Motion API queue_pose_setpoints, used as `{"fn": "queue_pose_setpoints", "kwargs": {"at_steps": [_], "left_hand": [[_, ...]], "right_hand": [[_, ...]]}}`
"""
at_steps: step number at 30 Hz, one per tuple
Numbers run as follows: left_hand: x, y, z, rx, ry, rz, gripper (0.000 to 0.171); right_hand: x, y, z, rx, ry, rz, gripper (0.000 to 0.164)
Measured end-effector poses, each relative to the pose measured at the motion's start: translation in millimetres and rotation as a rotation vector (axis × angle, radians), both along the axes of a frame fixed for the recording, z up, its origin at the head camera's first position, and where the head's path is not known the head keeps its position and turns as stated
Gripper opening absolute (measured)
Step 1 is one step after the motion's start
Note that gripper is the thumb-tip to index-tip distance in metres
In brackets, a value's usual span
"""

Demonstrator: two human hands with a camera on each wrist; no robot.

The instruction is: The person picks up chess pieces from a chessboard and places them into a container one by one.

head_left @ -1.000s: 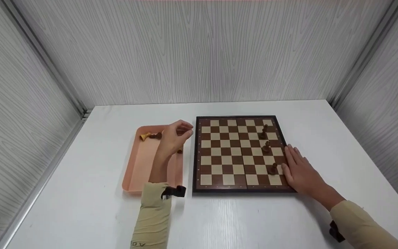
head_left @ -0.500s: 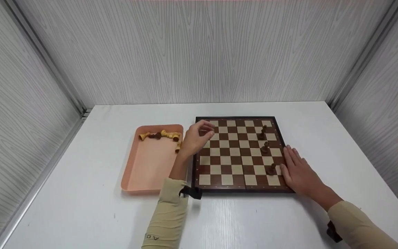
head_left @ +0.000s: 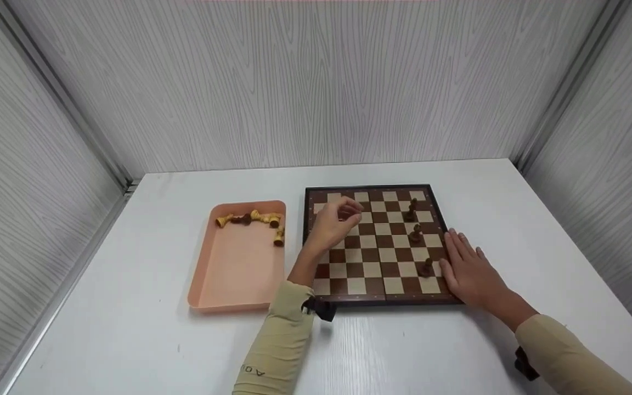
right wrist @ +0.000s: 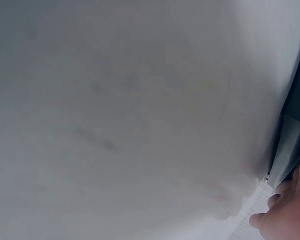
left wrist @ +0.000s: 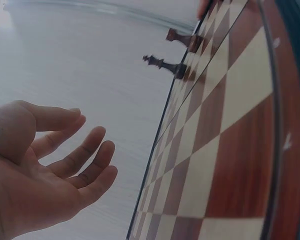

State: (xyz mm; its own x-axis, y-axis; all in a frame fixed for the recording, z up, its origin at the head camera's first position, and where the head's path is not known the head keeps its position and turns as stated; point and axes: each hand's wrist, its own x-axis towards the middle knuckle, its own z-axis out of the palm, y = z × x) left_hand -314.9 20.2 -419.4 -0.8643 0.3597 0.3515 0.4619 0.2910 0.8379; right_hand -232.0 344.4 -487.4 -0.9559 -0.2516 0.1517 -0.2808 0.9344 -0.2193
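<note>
My left hand [head_left: 333, 226] hovers over the left half of the chessboard [head_left: 370, 255], its fingers loosely bent. The left wrist view shows nothing held between the thumb and fingertips [left wrist: 108, 175]. At the board's right edge my right hand [head_left: 472, 274] rests with its fingers straight, touching the frame. Three dark chess pieces stand upright on the right side of the board: a king [head_left: 412, 212] farthest back, a shorter piece [head_left: 416, 235] in the middle, and another short piece [head_left: 427, 267] nearest me. The king [left wrist: 165, 66] also shows in the left wrist view.
Left of the board sits a shallow pink tray [head_left: 199, 274]. Several chess pieces lie on their sides along its back and right, among them a yellow one [head_left: 224, 220] and a dark one [head_left: 242, 219]. Pale grained walls [head_left: 316, 82] enclose the white table [head_left: 129, 296].
My left hand has moved right, from over the tray's edge to above the board, still with nothing in it. The right hand stays at the board's edge; the view shifts slightly.
</note>
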Motion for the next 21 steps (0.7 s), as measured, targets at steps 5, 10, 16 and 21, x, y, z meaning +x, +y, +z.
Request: {"fn": "queue_pose_setpoints", "kwargs": {"at_steps": [5, 10, 16, 21], "left_hand": [[-2.8, 14, -0.8, -0.015, -0.025, 0.011, 0.02], [-4.9, 26, -3.3, -0.007, -0.049, 0.018, 0.02], [-6.7, 38, -5.1, -0.002, -0.064, 0.01, 0.018], [-10.8, 46, -2.7, 0.019, -0.054, 0.042, 0.018]], "right_hand": [[-2.3, 0, 1.7, 0.0, 0.005, 0.001, 0.066], [-2.4, 0, -1.1, 0.005, -0.003, -0.004, 0.067], [-0.6, 0, -3.5, 0.004, -0.007, -0.009, 0.067], [-1.2, 0, -2.4, 0.007, -0.001, 0.002, 0.067]]}}
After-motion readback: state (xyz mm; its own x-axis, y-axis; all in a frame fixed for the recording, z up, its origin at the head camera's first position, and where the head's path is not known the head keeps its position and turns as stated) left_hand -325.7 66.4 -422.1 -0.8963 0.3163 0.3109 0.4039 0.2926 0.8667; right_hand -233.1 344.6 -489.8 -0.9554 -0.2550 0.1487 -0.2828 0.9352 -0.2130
